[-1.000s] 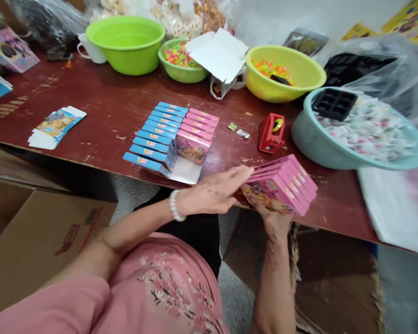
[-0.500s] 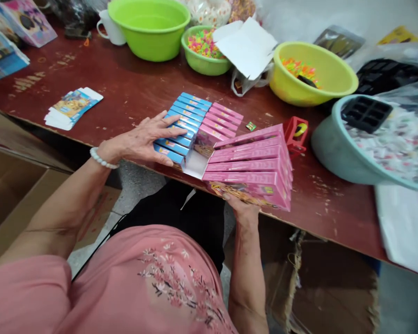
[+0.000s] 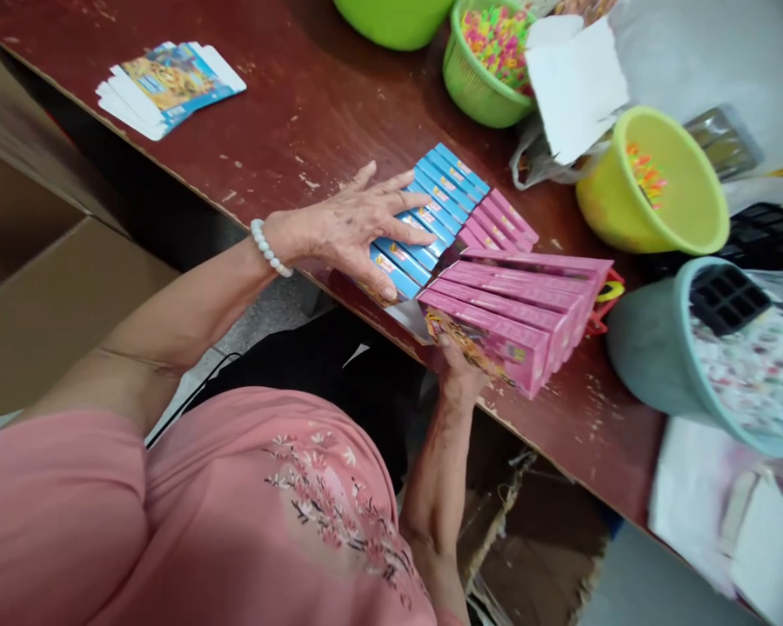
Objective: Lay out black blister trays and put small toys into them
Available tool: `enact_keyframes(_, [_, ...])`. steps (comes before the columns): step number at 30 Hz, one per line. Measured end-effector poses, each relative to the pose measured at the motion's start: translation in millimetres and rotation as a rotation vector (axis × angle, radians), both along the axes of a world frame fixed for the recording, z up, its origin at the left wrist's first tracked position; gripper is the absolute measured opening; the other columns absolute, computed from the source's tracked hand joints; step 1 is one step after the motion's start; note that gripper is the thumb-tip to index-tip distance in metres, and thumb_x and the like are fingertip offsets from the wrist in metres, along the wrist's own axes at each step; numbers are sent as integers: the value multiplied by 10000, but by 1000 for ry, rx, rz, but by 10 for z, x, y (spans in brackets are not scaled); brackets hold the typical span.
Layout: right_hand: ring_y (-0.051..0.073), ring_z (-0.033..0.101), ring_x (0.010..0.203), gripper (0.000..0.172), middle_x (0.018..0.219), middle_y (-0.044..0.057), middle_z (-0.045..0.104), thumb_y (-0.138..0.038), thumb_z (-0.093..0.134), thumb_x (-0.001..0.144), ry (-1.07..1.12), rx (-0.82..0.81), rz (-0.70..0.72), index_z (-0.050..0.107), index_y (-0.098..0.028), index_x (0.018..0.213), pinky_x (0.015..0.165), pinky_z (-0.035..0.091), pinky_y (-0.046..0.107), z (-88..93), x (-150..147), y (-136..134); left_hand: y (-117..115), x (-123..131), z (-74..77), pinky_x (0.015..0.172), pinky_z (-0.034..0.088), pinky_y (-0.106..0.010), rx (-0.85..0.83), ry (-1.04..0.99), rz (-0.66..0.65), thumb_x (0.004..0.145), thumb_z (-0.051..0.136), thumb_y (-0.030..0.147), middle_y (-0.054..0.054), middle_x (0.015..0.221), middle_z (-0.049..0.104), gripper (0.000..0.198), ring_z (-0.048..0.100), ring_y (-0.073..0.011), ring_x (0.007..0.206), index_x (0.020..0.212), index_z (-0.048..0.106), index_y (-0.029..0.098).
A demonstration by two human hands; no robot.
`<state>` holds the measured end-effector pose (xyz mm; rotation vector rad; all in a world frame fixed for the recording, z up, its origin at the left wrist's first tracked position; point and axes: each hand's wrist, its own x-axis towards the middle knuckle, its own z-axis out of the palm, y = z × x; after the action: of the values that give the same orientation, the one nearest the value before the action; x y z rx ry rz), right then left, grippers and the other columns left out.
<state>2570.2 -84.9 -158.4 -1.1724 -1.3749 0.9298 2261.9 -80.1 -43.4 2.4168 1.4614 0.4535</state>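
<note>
With fingers spread, my left hand (image 3: 352,222) rests on a row of slim blue boxes (image 3: 440,204) standing on edge. My right hand (image 3: 460,369) grips a fanned group of pink boxes (image 3: 496,309) from the near side; its fingers are mostly hidden beneath them. These pink boxes lean to the right at the table edge. Behind them stands another row of smaller-looking pink boxes (image 3: 502,222), next to the blue ones. Part of a white tray or carton (image 3: 408,317) shows between the blue and pink groups.
Flattened blue cartons (image 3: 176,83) lie on the red-brown table (image 3: 267,78). Along the back are a green basin (image 3: 398,22), a green basket of small colourful pieces (image 3: 486,91), a yellow bowl (image 3: 692,191) and a pale blue tub (image 3: 645,348) of wrapped pieces. A red tape dispenser (image 3: 604,304) sits behind the pink boxes.
The view has turned and shifted, so the table looks more slanted. The held pink boxes are now closer to the blue row, and less of the white gap shows.
</note>
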Motion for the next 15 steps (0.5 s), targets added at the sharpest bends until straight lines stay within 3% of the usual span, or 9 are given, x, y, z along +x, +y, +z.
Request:
enact_keyframes(4, [274, 751, 1024, 395, 1029, 64, 786, -473, 878, 688, -94, 11, -16, 771, -218, 969, 1028, 612, 505, -4, -45, 2, 12, -1, -20, 1214, 59, -790, 27, -9, -7, 764, 819, 690, -107, 1702, 363, 835, 192, -520, 1581, 1489, 612, 330])
enact_keyframes(10, [293, 737, 1024, 424, 1007, 79, 800, -553, 854, 685, -297, -26, -17, 804, -196, 910, 1162, 484, 588, 3, 21, 20, 16, -28, -74, 1269, 107, -706, 84, -43, -18, 785, 806, 654, -92, 1676, 407, 751, 197, -452, 1602, 1454, 644, 353])
enact_keyframes(15, [286, 744, 1033, 446, 1051, 92, 813, -556, 848, 699, -344, -94, 83, 819, -189, 951, 1144, 522, 516, 123, 28, 13, 13, -3, -21, 1260, 64, -706, 27, 1, -27, 841, 771, 618, -110, 1701, 351, 712, 155, -439, 1612, 1472, 622, 325])
